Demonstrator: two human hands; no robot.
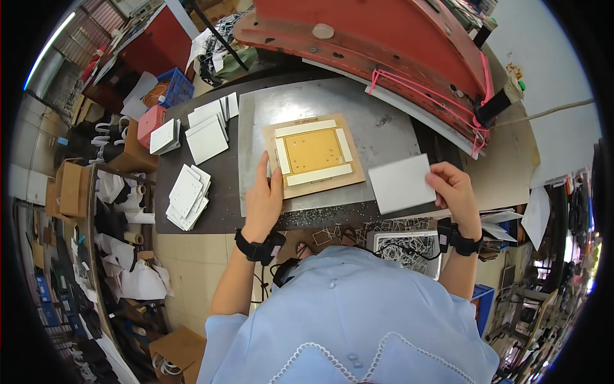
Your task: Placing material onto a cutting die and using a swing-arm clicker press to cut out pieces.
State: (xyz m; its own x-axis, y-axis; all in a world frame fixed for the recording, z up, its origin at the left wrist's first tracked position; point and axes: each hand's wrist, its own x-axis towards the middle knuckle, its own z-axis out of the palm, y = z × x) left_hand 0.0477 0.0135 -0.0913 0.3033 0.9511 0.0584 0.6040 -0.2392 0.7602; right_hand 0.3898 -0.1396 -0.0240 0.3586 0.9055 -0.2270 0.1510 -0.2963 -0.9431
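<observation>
My left hand (262,198) is at the left edge of a wooden board (316,191), index finger and thumb extended and apart. The board carries a yellow square plate (313,152) with small holes, framed by white strips (317,182), on a metal sheet (384,115). Right of the board, my right hand (454,189) pinches a white rectangular card (400,182) by its right edge, holding it tilted slightly. Stacks of white cards lie on the dark tabletop to the left, one nearest (187,197) and others farther back (206,131).
A red machine (358,32) with pink cords overhangs the back right. A pink box (151,125) and blue crate (174,88) stand left. Below the table's front edge are a bin of white scraps (403,249) and scattered offcuts. Shelves (96,269) line the left side.
</observation>
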